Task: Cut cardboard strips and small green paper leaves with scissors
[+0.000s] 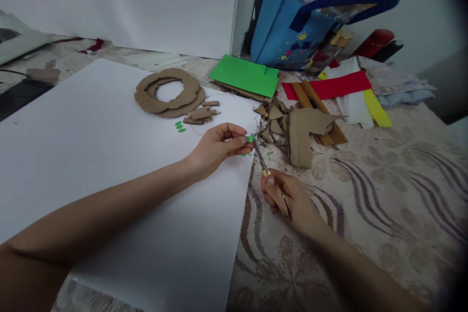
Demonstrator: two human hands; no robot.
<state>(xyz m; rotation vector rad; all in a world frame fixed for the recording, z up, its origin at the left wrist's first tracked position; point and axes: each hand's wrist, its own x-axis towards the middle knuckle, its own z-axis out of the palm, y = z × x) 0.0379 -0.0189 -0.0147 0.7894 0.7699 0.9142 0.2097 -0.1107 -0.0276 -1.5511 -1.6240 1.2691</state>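
Observation:
My left hand (224, 145) pinches a small green paper piece (250, 139) over the right edge of a large white sheet (120, 156). In my right hand (283, 192) is a pair of scissors (260, 153), whose blades point up and left and meet the green piece. Several small green ovals (180, 126) lie on the sheet, left of my left hand. Behind them are two stacked cardboard rings (190, 88) with wavy edges and some small cardboard strips (199, 114).
Cardboard scraps (300, 136) and wooden pieces (336, 136) lie right of the sheet. Green paper (246, 75) rests behind, near a blue bag (285, 24). Red (343, 87) and yellow strips (376, 109) lie at the right on a patterned cloth (365, 195).

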